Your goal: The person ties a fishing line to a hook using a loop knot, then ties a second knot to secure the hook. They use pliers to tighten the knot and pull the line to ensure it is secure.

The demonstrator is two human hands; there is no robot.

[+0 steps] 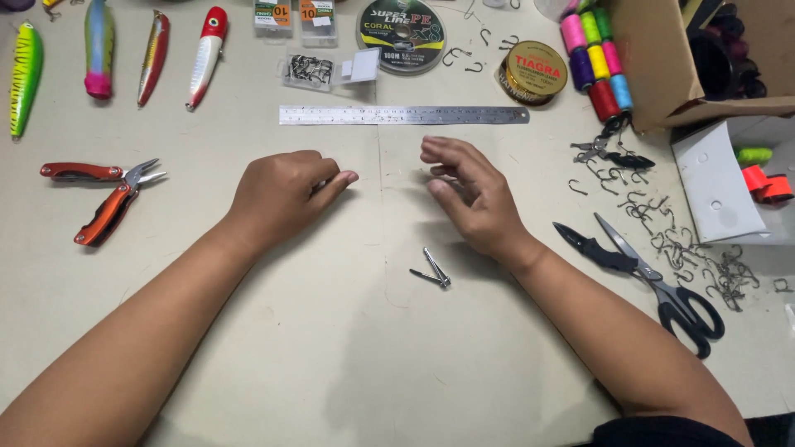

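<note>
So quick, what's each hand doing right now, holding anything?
Left hand: loosely curled on the table, fingertips pinched; whether it holds anything cannot be told.
Right hand: partly open, fingers bent; nothing clearly held.

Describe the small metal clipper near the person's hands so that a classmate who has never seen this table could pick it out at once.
Start at the long steel ruler lying across the table, then drop down between the left hand and right hand. Just below the right hand's wrist lies the small silver clipper, its lever swung open. Unlike the orange-handled pliers and black scissors, it has no coloured handles.
</note>
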